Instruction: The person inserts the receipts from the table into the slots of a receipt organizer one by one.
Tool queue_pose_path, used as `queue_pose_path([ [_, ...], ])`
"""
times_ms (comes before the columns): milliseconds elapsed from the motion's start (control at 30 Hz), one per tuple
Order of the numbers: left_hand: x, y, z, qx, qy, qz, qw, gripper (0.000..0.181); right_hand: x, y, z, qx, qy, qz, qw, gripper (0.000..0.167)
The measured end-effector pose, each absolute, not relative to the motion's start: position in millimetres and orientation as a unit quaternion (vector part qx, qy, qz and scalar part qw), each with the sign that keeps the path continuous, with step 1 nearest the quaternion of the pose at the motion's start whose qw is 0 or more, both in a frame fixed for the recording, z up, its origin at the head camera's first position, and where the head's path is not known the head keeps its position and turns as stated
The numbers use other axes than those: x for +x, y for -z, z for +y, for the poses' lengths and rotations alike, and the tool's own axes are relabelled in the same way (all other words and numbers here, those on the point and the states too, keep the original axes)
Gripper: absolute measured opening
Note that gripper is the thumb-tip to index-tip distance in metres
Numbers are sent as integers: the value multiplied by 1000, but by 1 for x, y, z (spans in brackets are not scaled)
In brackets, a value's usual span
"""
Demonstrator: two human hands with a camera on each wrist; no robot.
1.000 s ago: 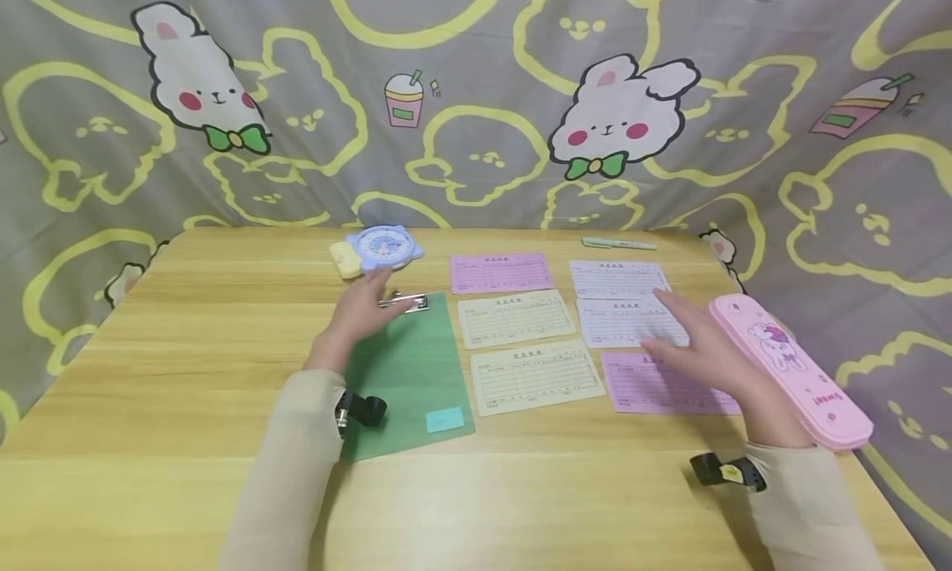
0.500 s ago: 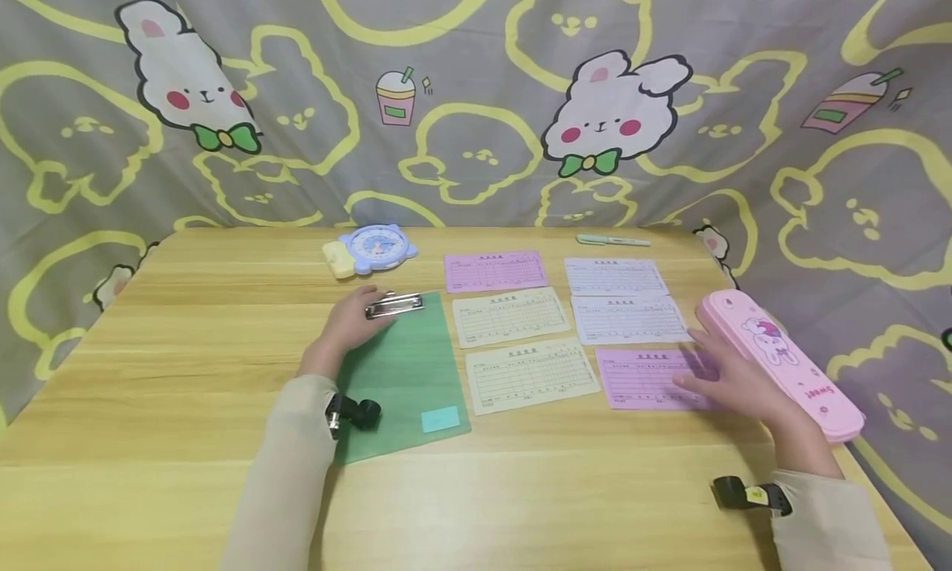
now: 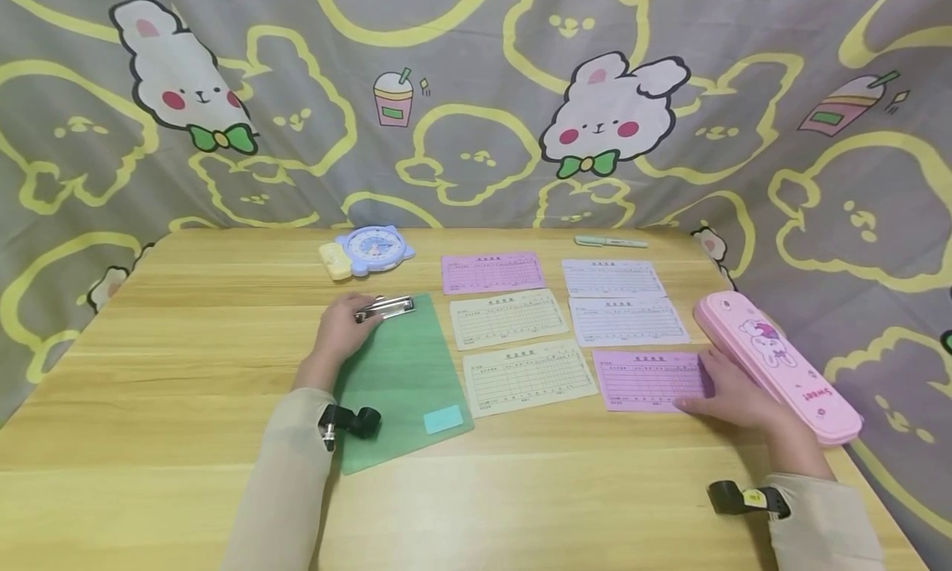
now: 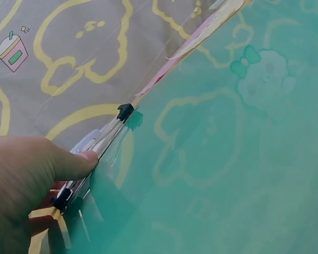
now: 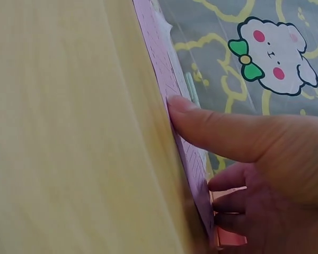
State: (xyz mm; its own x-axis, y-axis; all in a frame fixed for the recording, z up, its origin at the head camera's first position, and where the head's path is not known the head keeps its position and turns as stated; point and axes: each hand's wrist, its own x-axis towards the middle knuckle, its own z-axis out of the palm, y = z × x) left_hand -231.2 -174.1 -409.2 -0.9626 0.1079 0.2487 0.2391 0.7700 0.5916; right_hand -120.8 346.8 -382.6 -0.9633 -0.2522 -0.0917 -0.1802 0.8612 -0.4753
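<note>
Clipboard (image 3: pixel 405 381), green, lies on the wooden table (image 3: pixel 535 497), its metal clip (image 3: pixel 392 308) gripped by the left hand (image 3: pixel 344 333), likely because squeezing there works it. The right hand (image 3: pixel 736 396), fingers loosely spread, touches the nearer purple slip (image 3: pixel 643 381), apparently spanning its end for purchase.

Desk area: table (image 3: pixel 186 348), clipboard (image 3: pixel 405 368), forms (image 3: pixel 530 378)

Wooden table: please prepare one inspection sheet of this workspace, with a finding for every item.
Surface: light wood-grain table; no spill seen.
Job's things: green translucent clipboard with metal clip; six rectangular paper forms.
Clutter: round blue dial, yellow block, slim pale-green pen, long pink case.
Hands: left hand grips the clipboard at its clip; right hand touches the near pink form.
Cables: nothing seen.
Surroundings: grey cartoon-printed fabric behind.
</note>
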Motion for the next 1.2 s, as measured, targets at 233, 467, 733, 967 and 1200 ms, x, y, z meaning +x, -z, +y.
queue_pose_path([
  [233, -232, 414, -176, -93, 315, -935, 130, 33, -120, 385, 345, -95, 241, 961, 100, 95],
  [467, -231, 416, -177, -85, 298, -942, 131, 37, -122, 387, 344, -105, 240, 961, 88, 91],
  [733, -230, 416, -176, -92, 285, -945, 131, 34, -124, 389, 344, -138, 226, 964, 40, 75],
  [967, -229, 413, -178, -89, 291, -946, 113, 34, -124, 385, 344, -122, 199, 972, 6, 66],
  [1200, -230, 412, -181, -90, 295, -946, 94, 34, -124, 384, 345, -114, 226, 967, 13, 65],
])
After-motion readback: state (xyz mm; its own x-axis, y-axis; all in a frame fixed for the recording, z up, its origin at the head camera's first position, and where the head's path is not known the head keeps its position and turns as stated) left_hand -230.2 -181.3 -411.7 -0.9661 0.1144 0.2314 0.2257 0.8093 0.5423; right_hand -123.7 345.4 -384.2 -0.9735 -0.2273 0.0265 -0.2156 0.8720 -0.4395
